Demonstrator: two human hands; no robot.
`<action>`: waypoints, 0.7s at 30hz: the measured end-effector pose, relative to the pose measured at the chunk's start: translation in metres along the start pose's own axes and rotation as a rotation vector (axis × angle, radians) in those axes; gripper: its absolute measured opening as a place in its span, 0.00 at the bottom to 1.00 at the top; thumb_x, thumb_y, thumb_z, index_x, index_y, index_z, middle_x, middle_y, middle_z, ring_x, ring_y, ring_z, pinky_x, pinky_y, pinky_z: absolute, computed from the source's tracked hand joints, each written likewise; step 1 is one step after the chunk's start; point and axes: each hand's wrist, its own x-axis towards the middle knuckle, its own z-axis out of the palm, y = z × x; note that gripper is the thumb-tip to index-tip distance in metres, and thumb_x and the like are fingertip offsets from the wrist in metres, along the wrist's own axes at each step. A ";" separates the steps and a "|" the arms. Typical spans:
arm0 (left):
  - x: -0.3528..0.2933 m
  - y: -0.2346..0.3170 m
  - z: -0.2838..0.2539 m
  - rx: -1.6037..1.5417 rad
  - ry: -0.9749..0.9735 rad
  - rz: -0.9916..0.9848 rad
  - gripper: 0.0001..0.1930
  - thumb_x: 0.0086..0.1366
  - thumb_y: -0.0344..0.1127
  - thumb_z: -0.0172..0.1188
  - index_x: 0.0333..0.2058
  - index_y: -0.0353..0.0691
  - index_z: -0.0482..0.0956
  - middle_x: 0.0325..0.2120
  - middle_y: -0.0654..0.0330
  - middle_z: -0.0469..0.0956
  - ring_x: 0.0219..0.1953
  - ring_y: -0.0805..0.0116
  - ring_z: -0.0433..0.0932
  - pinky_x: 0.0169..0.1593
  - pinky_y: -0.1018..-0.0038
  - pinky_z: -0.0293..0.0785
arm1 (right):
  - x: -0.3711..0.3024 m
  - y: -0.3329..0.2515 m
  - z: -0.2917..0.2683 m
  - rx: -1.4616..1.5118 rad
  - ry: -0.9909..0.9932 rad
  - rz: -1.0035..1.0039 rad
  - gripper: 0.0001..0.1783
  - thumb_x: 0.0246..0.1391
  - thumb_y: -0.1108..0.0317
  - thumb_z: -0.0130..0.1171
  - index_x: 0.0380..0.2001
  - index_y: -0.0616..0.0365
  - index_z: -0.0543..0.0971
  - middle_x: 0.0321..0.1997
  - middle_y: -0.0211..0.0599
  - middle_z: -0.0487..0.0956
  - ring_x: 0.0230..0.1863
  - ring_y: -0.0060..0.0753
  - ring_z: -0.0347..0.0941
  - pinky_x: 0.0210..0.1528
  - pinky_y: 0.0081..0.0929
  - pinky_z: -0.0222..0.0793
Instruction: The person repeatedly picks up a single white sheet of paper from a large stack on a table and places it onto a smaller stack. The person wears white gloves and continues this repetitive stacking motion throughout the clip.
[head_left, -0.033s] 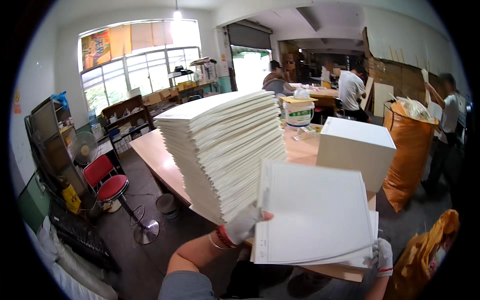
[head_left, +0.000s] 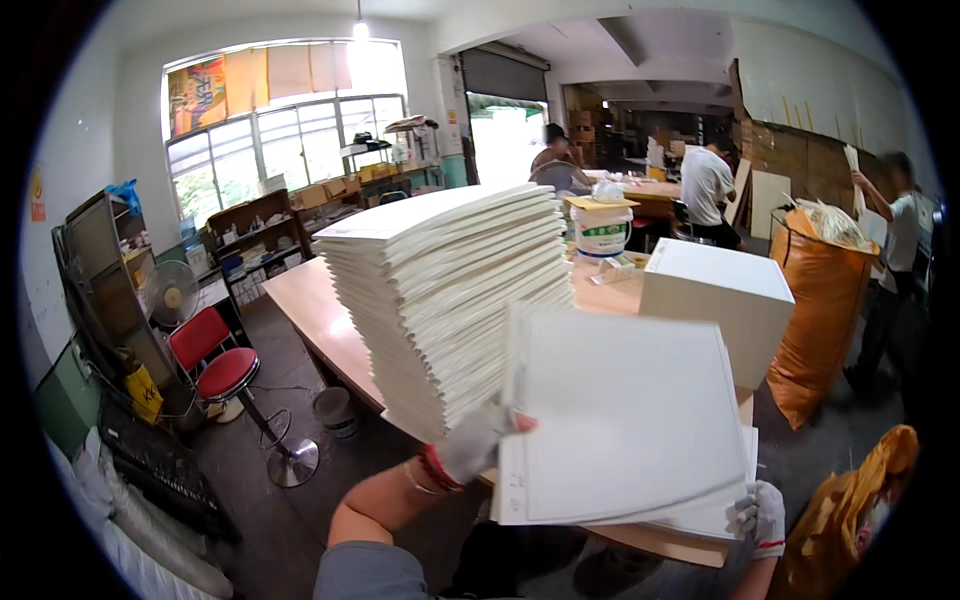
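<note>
A white sheet (head_left: pixel 620 410) is clamped in the left grip (head_left: pixel 475 443); the right grip's (head_left: pixel 767 515) state cannot be told. Pale strands (head_left: pixel 828 226) are held in an orange sack (head_left: pixel 815 325).

Left hand (head_left: pixel 475 448): tall white stack (head_left: pixel 445 310) just ahead blocks forward reach; open floor (head_left: pixel 235 450) to its left, red stool (head_left: pixel 225 370) farther out. Right hand (head_left: pixel 765 515): white sheets (head_left: pixel 625 410) crowd its left; gap to its right, then yellow bag (head_left: pixel 850 510). Ahead of both, bench (head_left: pixel 605 293) strip runs between stack and white block (head_left: pixel 710 305); bucket (head_left: pixel 602 232) beyond.
</note>
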 end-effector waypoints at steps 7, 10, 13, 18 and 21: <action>-0.039 0.156 -0.012 0.101 0.247 0.699 0.10 0.70 0.34 0.52 0.43 0.33 0.74 0.33 0.62 0.79 0.35 0.77 0.80 0.35 0.78 0.77 | -0.001 0.008 -0.008 -0.026 -0.012 -0.045 0.21 0.64 0.55 0.47 0.39 0.66 0.75 0.25 0.42 0.79 0.16 0.25 0.73 0.11 0.18 0.64; -0.021 0.238 -0.040 0.132 0.250 0.875 0.13 0.69 0.33 0.50 0.48 0.32 0.69 0.42 0.54 0.75 0.44 0.65 0.78 0.47 0.68 0.79 | 0.007 0.013 -0.013 -0.052 -0.024 -0.041 0.21 0.62 0.51 0.51 0.36 0.61 0.76 0.24 0.37 0.77 0.15 0.24 0.71 0.09 0.18 0.61; 0.012 0.280 -0.064 -0.080 0.202 0.816 0.16 0.68 0.28 0.49 0.53 0.31 0.64 0.48 0.50 0.70 0.51 0.60 0.74 0.56 0.64 0.76 | 0.003 0.006 -0.013 -0.088 -0.016 -0.030 0.21 0.63 0.51 0.50 0.35 0.62 0.76 0.23 0.36 0.76 0.15 0.23 0.70 0.09 0.16 0.61; 0.057 0.324 -0.128 -0.122 0.407 0.819 0.19 0.63 0.22 0.53 0.53 0.33 0.63 0.46 0.52 0.70 0.49 0.59 0.75 0.58 0.66 0.74 | -0.003 -0.007 0.001 -0.065 -0.048 -0.013 0.20 0.63 0.53 0.50 0.36 0.62 0.76 0.24 0.33 0.76 0.15 0.21 0.69 0.09 0.14 0.59; 0.085 0.332 -0.187 0.027 0.631 0.575 0.18 0.62 0.24 0.57 0.50 0.32 0.66 0.43 0.54 0.72 0.46 0.60 0.76 0.56 0.70 0.73 | 0.002 -0.007 0.005 0.043 -0.117 0.067 0.18 0.62 0.54 0.52 0.37 0.60 0.76 0.24 0.28 0.75 0.16 0.18 0.67 0.10 0.12 0.57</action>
